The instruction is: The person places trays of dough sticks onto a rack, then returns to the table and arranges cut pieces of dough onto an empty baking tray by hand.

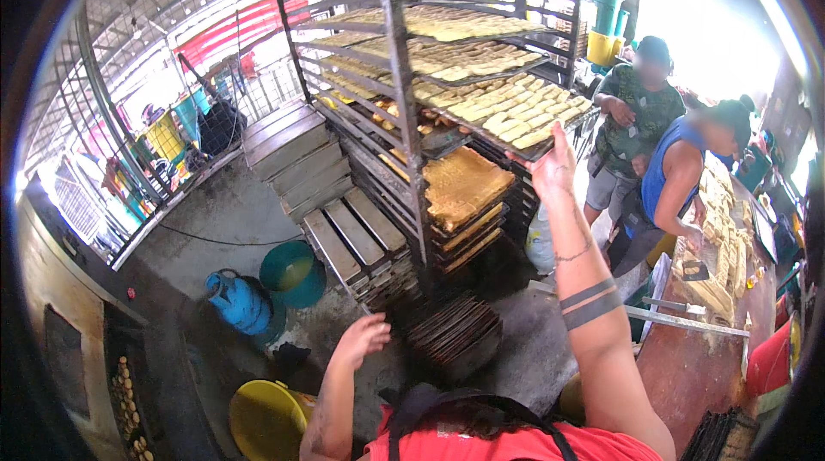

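My right hand reaches up and grips the front corner of a dark baking tray. Rows of pale dough pieces cover that tray, which juts out of a tall metal rack. Lower down and nearer to me, my left hand hangs in the air with its fingers apart, holding nothing. Above the gripped tray, more trays of pale pieces sit on the rack. Below it rest golden-brown baked slabs on stacked trays.
Metal loaf pans are stacked left of the rack. A pile of dark trays lies before me. A blue gas cylinder, a teal tub and a yellow bucket stand left. Two people are beside a dough-covered worktable at right.
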A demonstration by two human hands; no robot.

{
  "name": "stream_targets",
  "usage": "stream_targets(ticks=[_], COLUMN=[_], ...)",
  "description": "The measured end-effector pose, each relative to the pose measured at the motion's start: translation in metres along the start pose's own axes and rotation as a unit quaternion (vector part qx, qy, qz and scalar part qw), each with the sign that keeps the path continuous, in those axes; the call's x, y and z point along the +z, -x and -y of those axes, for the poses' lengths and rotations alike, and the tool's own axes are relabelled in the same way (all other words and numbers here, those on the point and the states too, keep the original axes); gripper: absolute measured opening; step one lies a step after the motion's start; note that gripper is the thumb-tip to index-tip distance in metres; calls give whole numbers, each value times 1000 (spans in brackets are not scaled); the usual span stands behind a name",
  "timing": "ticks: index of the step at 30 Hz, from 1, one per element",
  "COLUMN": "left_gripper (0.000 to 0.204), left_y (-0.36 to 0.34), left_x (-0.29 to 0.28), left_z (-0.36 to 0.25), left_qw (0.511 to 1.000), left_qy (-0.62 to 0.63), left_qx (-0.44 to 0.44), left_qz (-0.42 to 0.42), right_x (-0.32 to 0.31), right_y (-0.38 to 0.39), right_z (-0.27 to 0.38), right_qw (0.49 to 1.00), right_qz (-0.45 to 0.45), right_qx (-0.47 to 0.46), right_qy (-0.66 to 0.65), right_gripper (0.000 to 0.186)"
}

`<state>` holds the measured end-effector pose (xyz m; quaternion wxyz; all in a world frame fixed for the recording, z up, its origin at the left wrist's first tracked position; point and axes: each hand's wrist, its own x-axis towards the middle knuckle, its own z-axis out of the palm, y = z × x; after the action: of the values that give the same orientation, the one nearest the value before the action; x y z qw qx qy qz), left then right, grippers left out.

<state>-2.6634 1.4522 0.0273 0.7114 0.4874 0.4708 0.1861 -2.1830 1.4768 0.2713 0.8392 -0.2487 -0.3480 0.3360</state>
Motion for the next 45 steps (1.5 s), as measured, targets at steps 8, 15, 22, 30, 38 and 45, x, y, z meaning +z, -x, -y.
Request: stream_targets(ticks=[8, 15, 22, 30, 38, 45], left_gripper=[46, 49, 57, 53, 56, 46], left_y=[-21, -112, -176, -66, 128, 510], left_x=[-207, -159, -50, 155, 465, 665], left_z=[62, 5, 155, 250, 387, 466], left_qw=[992, 960, 875, 662, 239, 257], left_qy=[88, -202, -404, -543, -628, -473], left_qx=[-55, 114, 61, -32, 336, 241], left_qz=[-78, 156, 261, 515, 660, 807], right_x=[92, 119, -10, -20, 37, 28], right_y=[-55, -59, 294, 1166, 1270, 1318], right_z=[-141, -198, -137, 84, 131, 179], right_qw=[979, 913, 912, 671, 250, 526], right_qz=[-46, -158, 25, -742, -921, -828], right_qx=[93, 115, 147, -13, -275, 11], right_qy=[173, 359, 383, -4, 120, 194], right_gripper=[61, 102, 33, 7, 13, 37])
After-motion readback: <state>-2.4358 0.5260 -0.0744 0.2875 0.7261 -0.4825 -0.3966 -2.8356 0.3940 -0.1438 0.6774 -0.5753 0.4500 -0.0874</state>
